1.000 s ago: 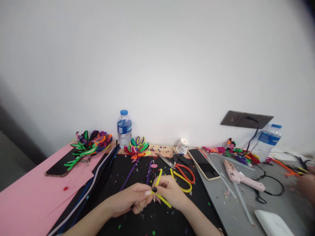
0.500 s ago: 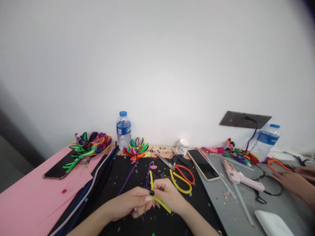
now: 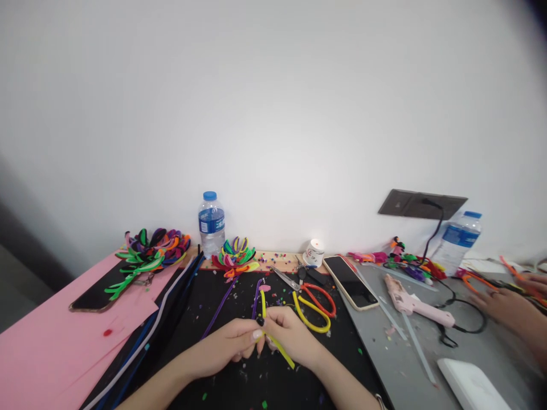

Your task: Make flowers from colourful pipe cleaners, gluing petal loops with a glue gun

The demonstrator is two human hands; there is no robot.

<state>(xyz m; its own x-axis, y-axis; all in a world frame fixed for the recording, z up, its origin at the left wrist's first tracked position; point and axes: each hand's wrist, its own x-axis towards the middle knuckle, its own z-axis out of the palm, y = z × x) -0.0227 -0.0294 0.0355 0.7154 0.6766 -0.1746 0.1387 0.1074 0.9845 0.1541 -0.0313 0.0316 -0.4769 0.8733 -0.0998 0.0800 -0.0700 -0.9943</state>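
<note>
Both my hands meet low in the middle of the view, over a black sheet (image 3: 231, 387) strewn with coloured scraps. My left hand (image 3: 228, 347) pinches a yellow pipe cleaner (image 3: 280, 349) at its bend, fingers closed. My right hand (image 3: 290, 336) is closed on the same pipe cleaner, thumb and fingers pressed against the left fingertips. One end of the yellow stem points up, the other slants down to the right. A purple pipe cleaner (image 3: 219, 307) lies just beyond the hands.
Scissors with red and yellow handles (image 3: 310, 302), a phone (image 3: 350, 282), a pink glue gun (image 3: 412, 302) and two water bottles (image 3: 211, 223) stand around. Pipe-cleaner flowers (image 3: 236, 257) lie at the back. Pink paper (image 3: 47, 341) covers the left. Another person's hand (image 3: 506, 307) works at the right.
The yellow pipe cleaner's upper end has swung from slanting right to nearly upright between my fingers. The other person's hand at the right has come further into view.
</note>
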